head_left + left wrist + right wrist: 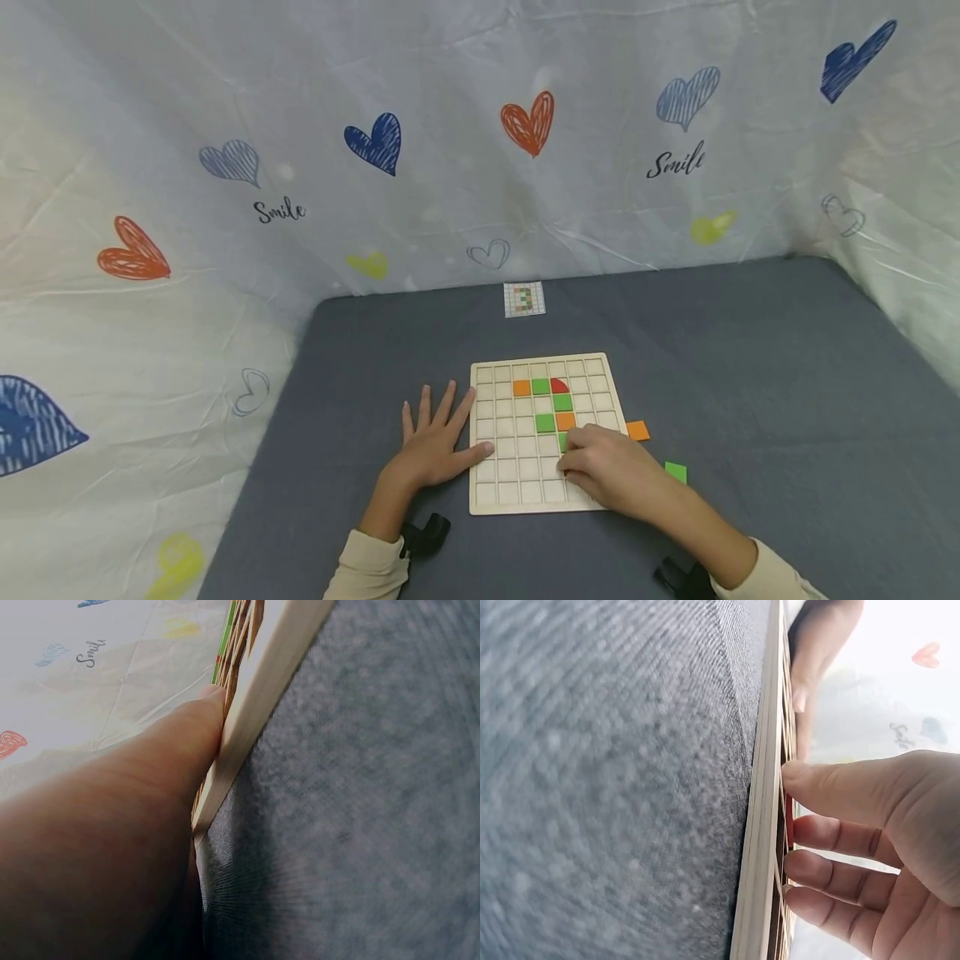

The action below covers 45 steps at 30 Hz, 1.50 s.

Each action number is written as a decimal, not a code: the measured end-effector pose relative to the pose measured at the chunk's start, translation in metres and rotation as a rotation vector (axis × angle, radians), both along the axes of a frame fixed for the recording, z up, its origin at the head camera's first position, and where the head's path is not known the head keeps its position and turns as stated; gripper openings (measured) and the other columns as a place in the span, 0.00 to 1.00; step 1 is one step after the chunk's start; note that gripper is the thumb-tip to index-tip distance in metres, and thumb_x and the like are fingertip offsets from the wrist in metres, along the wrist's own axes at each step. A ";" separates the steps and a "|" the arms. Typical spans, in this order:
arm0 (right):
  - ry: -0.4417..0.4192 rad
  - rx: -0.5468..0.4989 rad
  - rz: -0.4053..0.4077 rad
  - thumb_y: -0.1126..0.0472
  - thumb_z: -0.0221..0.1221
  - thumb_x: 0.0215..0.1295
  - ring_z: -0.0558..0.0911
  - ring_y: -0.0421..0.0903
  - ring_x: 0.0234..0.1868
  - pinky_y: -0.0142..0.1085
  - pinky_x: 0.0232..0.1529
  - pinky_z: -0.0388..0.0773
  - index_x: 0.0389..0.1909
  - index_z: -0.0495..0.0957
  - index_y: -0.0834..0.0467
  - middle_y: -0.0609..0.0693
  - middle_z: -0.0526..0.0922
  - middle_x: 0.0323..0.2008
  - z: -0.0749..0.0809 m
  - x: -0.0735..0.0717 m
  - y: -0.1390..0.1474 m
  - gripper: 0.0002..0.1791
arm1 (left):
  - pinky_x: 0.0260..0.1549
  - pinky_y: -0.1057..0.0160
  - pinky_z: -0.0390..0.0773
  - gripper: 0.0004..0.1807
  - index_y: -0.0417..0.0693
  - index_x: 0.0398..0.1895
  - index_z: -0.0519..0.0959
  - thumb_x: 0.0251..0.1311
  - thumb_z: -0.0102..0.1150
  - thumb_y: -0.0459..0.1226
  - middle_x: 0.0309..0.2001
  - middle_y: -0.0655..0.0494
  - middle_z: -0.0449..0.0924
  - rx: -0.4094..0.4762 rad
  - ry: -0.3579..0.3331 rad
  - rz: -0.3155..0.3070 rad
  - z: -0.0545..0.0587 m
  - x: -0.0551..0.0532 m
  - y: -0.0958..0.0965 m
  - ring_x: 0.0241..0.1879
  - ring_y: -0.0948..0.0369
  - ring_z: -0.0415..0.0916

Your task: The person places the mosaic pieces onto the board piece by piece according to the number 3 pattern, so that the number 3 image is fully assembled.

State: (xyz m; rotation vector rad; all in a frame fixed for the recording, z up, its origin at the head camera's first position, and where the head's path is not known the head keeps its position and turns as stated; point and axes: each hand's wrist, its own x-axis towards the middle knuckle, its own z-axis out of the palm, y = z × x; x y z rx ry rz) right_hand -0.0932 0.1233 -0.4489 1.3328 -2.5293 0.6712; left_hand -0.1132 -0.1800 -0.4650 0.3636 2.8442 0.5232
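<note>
A wooden grid board (507,493) lies on the grey table. Orange (522,388) and green tiles (541,387), plus a red quarter-round tile (559,386), sit in some of its squares. My left hand (429,454) is spread flat, fingers along the board's left edge and thumb resting on the rim; the left wrist view shows this thumb (176,739) against the wooden edge. Over the board's lower right, my right hand (618,471) pinches a red tile (790,817) between thumb and fingers, down at the grid. Its shape is mostly hidden by the fingers.
Right of the board lie a loose orange tile (638,431) and a loose green tile (676,472). A small printed pattern card (524,299) lies at the table's back edge. Behind it hangs a white curtain (442,217) with hearts.
</note>
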 end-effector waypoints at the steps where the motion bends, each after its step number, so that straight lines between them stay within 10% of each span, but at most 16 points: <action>1: -0.010 -0.001 -0.004 0.67 0.74 0.52 0.69 0.36 0.29 0.27 0.31 0.70 0.28 0.86 0.49 0.37 0.70 0.28 0.000 0.000 0.000 0.09 | 0.65 0.31 0.23 0.51 0.60 0.82 0.46 0.63 0.49 0.70 0.81 0.48 0.35 -0.004 -0.003 -0.001 0.000 0.000 0.000 0.76 0.39 0.21; 22: -0.099 -0.031 0.077 0.70 0.70 0.56 0.78 0.36 0.37 0.32 0.40 0.77 0.33 0.87 0.50 0.37 0.82 0.35 0.007 -0.004 0.033 0.11 | 0.66 0.32 0.23 0.51 0.61 0.82 0.46 0.62 0.48 0.71 0.81 0.49 0.35 -0.011 -0.008 0.007 0.001 -0.001 0.000 0.76 0.40 0.21; 45: -0.273 0.126 -0.349 0.64 0.79 0.43 0.74 0.37 0.37 0.39 0.36 0.77 0.32 0.80 0.43 0.34 0.73 0.36 0.014 0.027 0.104 0.20 | 0.65 0.35 0.17 0.52 0.62 0.82 0.43 0.62 0.47 0.71 0.81 0.50 0.33 0.009 -0.005 0.005 -0.004 0.000 0.000 0.76 0.42 0.18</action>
